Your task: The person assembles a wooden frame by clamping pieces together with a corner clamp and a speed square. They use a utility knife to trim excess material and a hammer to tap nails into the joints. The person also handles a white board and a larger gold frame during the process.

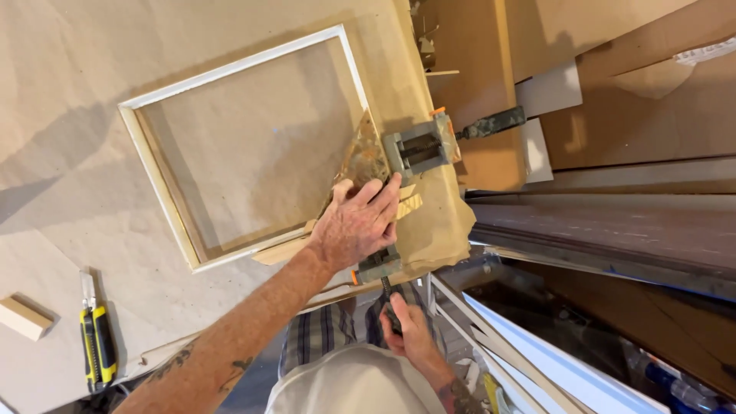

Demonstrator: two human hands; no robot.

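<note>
A white-edged rectangular wooden frame (pixel 157 180) lies on a brown paper-covered table (pixel 69 69). My left hand (pixel 356 224) presses down on the frame's near right corner, fingers spread over the wood and a crinkled piece of clear plastic (pixel 362 157). Below it, my right hand (pixel 405 326) grips the dark handle of a grey clamp with orange trim (pixel 377 268) at the table edge. A second grey clamp (pixel 420 147) bites the table edge just beyond my left fingers, its handle (pixel 491 123) sticking out to the right.
A yellow and black utility knife (pixel 97 345) and a small wood block (pixel 23 317) lie at the lower left of the table. Boards, cardboard sheets and a white panel (pixel 548 88) stand to the right, past the table edge.
</note>
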